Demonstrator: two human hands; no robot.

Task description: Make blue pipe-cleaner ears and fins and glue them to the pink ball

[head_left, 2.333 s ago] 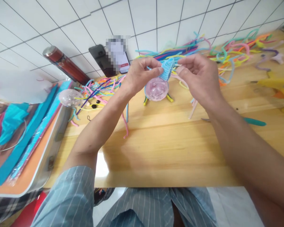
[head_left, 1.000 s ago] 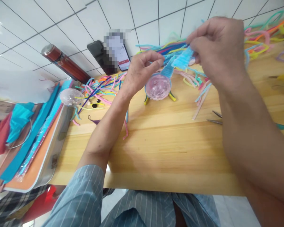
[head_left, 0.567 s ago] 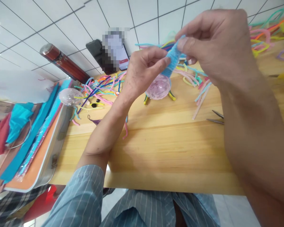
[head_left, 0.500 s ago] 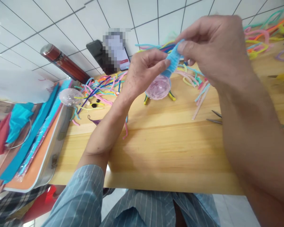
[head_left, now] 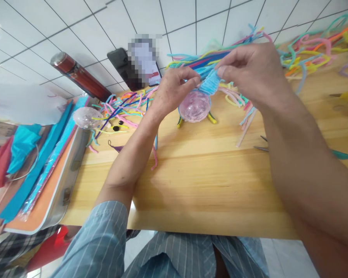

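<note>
A light blue fuzzy piece of pipe cleaner rows (head_left: pixel 211 82) is stretched between my two hands over the table. My right hand (head_left: pixel 248 71) pinches its upper right corner between thumb and fingers. At its left edge, my left hand (head_left: pixel 176 88) has thumb and fingertips closed on it. Just below the blue piece sits a pink translucent dome (head_left: pixel 195 108) with a light blue rim. Short yellow and dark green legs (head_left: pixel 212 118) stick out from under the dome. Whether the blue piece is joined to the rim I cannot tell.
Loose pipe cleaners (head_left: pixel 127 108) lie left, with a clear ball (head_left: pixel 87 117) beside them. A red flask (head_left: pixel 81 77) and phones (head_left: pixel 124 69) stand against the tiled wall. Scissors or pliers tips (head_left: pixel 261 148) show by my right forearm. An orange-lined case (head_left: pixel 50 193) is at far left.
My right hand has come down and slightly left, lowering the top of the blue piece, which now looks broader. My left hand has shifted slightly down and left.
</note>
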